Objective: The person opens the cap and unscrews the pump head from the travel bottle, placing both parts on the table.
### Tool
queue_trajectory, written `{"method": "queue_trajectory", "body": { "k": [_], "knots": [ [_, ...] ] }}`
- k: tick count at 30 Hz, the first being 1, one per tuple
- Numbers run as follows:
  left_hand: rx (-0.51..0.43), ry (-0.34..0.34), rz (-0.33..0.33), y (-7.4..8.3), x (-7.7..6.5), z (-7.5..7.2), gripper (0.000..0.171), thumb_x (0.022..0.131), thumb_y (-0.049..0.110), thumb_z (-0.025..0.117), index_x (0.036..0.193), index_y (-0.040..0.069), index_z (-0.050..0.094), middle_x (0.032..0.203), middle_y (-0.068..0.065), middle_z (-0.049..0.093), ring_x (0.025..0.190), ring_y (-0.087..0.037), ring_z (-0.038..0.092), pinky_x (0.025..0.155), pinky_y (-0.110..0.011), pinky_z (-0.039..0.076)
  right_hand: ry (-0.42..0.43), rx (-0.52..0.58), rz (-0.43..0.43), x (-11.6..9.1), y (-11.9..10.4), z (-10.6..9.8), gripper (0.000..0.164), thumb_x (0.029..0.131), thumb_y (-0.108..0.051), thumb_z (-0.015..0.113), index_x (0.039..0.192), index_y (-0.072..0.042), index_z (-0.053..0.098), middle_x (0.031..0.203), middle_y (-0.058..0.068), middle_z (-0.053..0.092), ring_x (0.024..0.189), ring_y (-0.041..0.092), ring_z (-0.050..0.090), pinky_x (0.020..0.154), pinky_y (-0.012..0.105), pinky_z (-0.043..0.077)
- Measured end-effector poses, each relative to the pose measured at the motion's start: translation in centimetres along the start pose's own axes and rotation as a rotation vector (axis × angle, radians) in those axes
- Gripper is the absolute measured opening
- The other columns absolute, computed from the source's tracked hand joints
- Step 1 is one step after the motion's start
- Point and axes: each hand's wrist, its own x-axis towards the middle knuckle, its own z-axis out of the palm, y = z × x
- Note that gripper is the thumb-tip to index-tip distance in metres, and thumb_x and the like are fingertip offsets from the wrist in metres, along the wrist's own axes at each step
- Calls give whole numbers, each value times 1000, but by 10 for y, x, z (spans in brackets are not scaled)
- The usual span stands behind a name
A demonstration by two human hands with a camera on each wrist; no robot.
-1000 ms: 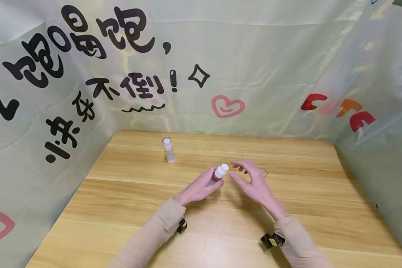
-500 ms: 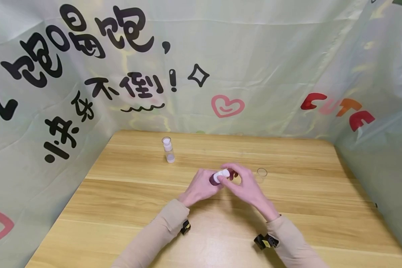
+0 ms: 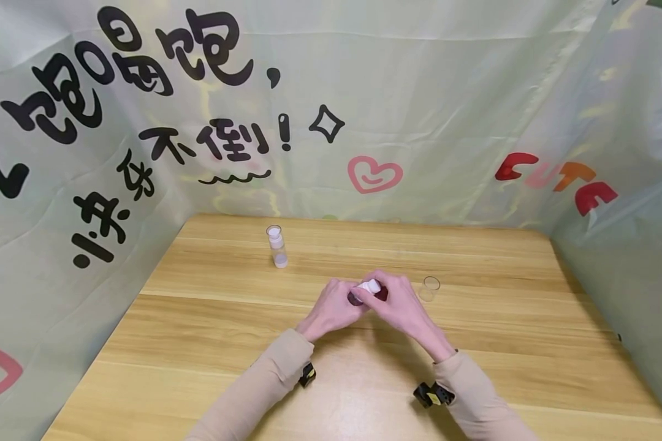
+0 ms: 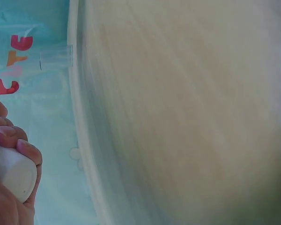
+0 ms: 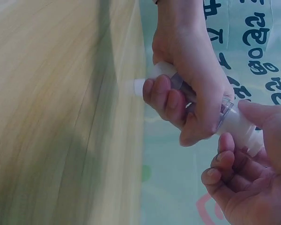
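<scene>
A small clear pump bottle with a white base and white pump head [image 3: 371,286] is between my two hands, held tilted above the table. The left hand [image 3: 333,307] grips the bottle's body with fingers curled round it. In the left wrist view the white base [image 4: 19,179] sticks out past the curled fingers. My right hand [image 3: 398,304] pinches the pump head between thumb and fingers. The right wrist view shows the white collar [image 5: 238,123] right at those fingertips, with the left hand [image 5: 196,89] covering most of the body.
Another clear pump bottle [image 3: 278,251] with white parts stands at the back left of the wooden table [image 3: 220,331]. A clear cap [image 3: 431,284] stands right of the hands. Printed fabric walls [image 3: 447,110] enclose the table's back and sides.
The right hand has moved left and taken hold of the pump head. The left hand has turned the bottle, which now leans further right.
</scene>
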Motion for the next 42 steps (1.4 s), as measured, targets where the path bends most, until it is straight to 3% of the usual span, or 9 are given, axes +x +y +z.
{"method": "queue_trajectory", "body": {
  "k": [9, 13, 17, 22, 26, 28, 31, 38, 42],
  "knots": [
    [-1, -22, 18, -3, 1, 0, 6, 83, 18, 71, 83, 15, 67, 64, 5, 58, 53, 1, 42, 48, -15, 34, -39, -20, -120, -2, 2, -3, 11, 90, -18, 74, 95, -10, 69, 71, -3, 62, 57, 0, 44, 50, 19, 39],
    [-28, -34, 19, -5, 1, 0, 5, 83, 17, 72, 84, 14, 67, 66, 4, 61, 54, 1, 44, 48, -15, 36, -87, -16, -157, -3, 3, -5, 16, 90, -16, 74, 103, -10, 68, 78, -3, 64, 61, 7, 48, 55, 19, 41],
    [-47, -37, 8, -6, 0, 0, 7, 83, 14, 71, 79, 12, 67, 62, 6, 57, 51, 1, 41, 47, -16, 35, -95, -14, -101, -4, 4, -6, 29, 92, -23, 72, 114, -6, 67, 77, -3, 63, 62, 6, 50, 55, 20, 43],
    [-49, -51, -6, -6, -1, -1, 3, 83, 13, 70, 84, 11, 71, 64, 7, 59, 51, 2, 42, 47, -17, 35, -88, -23, -17, -3, 2, -4, 23, 95, -33, 68, 104, -12, 69, 69, -7, 59, 57, 3, 47, 52, 20, 40],
    [-36, -64, -12, -6, -2, -2, 2, 83, 12, 70, 83, 11, 70, 62, 8, 57, 50, 2, 41, 47, -16, 35, -111, -8, -29, -3, 3, -5, 12, 94, -24, 69, 99, -14, 68, 69, -5, 60, 56, 5, 48, 50, 21, 41],
    [-33, -66, -19, -6, -1, -2, 5, 83, 12, 70, 79, 11, 67, 60, 9, 54, 49, 2, 40, 47, -16, 34, -123, 1, -32, -3, 4, -5, 15, 92, -20, 69, 104, -12, 66, 71, -4, 60, 58, 7, 50, 50, 21, 42],
    [-35, -66, -27, -5, -1, -2, 11, 84, 12, 69, 74, 12, 64, 58, 9, 50, 49, 1, 38, 46, -16, 33, -130, 9, -22, -4, 5, -5, 25, 92, -23, 69, 112, -10, 64, 72, -4, 59, 61, 8, 51, 52, 22, 43],
    [-23, -70, -20, -4, 0, -3, 7, 81, 13, 71, 78, 12, 66, 60, 9, 52, 50, 1, 40, 46, -17, 34, -124, -44, -26, -5, 3, -4, 12, 96, -27, 67, 104, -19, 66, 73, -7, 60, 60, 4, 50, 53, 21, 42],
    [-32, -81, -34, -4, 0, -3, 11, 84, 13, 70, 75, 13, 64, 58, 9, 50, 48, 1, 39, 45, -17, 33, -117, -78, -1, -5, 3, -4, 21, 93, -29, 68, 111, -18, 65, 71, -7, 57, 60, 5, 47, 51, 22, 38]
  ]
}}
